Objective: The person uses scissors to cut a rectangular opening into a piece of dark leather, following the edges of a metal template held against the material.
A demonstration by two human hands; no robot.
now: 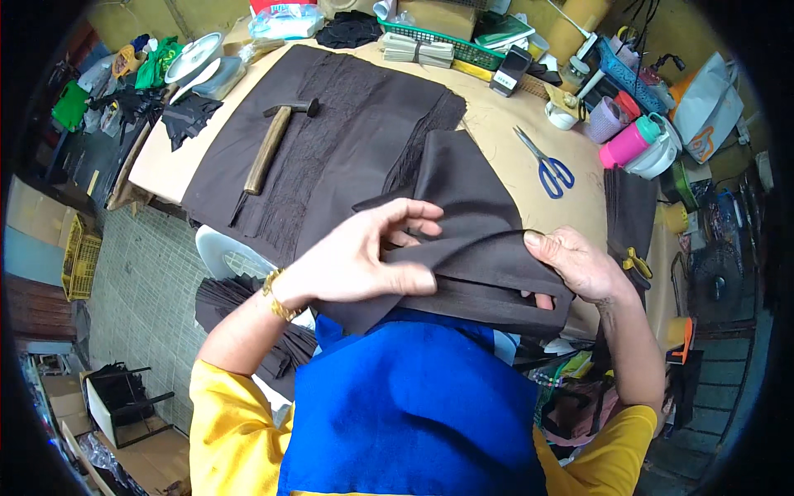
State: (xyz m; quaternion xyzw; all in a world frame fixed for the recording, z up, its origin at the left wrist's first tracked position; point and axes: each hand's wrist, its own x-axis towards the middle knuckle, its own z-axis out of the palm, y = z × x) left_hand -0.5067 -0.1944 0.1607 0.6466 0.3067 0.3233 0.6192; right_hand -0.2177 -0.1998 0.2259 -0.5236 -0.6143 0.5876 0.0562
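A sheet of dark brown cloth lies folded and lifted at the table's near edge. My right hand pinches its right side, thumb on top, with a fingertip showing through a gap between the layers. Over the cloth's left part hovers my left hand, thumb and fingers apart, holding nothing. Beyond and to the left, stacked dark cloth pieces with frayed edges cover much of the table. A hammer with a wooden handle rests on them. Blue-handled scissors lie to the right of the cloth.
The tan table carries a green basket, a pink bottle and a lilac cup along its far and right sides. Yellow-handled scissors lie near my right wrist. More dark cloth hangs at the left below the table.
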